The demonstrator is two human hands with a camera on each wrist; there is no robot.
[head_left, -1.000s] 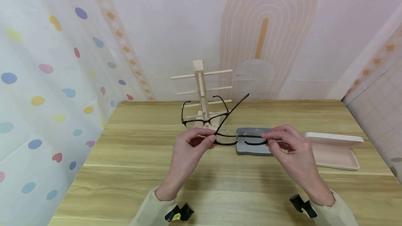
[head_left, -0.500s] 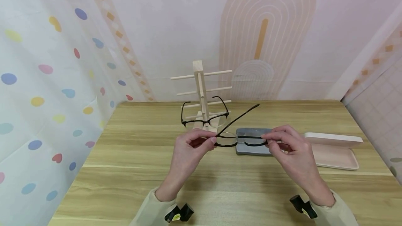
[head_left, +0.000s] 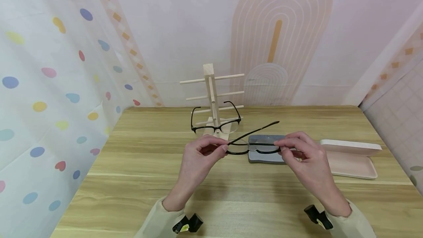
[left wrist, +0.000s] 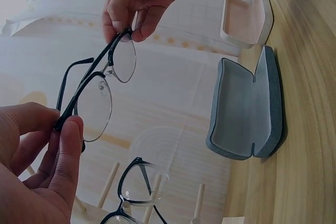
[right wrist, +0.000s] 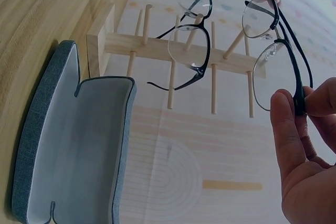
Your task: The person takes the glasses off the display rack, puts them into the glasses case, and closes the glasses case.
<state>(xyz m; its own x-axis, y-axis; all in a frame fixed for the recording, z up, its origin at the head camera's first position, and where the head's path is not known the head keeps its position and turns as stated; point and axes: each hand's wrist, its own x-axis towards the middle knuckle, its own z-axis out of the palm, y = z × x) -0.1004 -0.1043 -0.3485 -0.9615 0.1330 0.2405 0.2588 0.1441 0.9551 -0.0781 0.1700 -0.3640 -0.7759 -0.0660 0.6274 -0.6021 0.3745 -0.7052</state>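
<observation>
A pair of black half-rim eyeglasses (head_left: 238, 153) is held up between both hands, above the table. My left hand (head_left: 202, 156) pinches the frame at its left corner between thumb and fingers. At the opposite corner, my right hand (head_left: 305, 157) pinches the other end. One temple is folded across behind the lenses; the other slants up and to the right in the head view. Behind the held pair, a second pair of black eyeglasses (head_left: 216, 129) hangs on a wooden display rack (head_left: 211, 94). A grey-blue glasses case (left wrist: 241, 108) stands open beyond the hands.
A cream glasses case (head_left: 353, 164) with a pinkish lining lies open at the right of the wooden table (head_left: 132, 179). The rack's bare pegs (head_left: 229, 76) stick out sideways at the top. A patterned curtain (head_left: 172, 28) hangs behind the table.
The raised temple of the held eyeglasses has swung down to the right, closer to the lenses. Both hands have kept nearly the same place and grip.
</observation>
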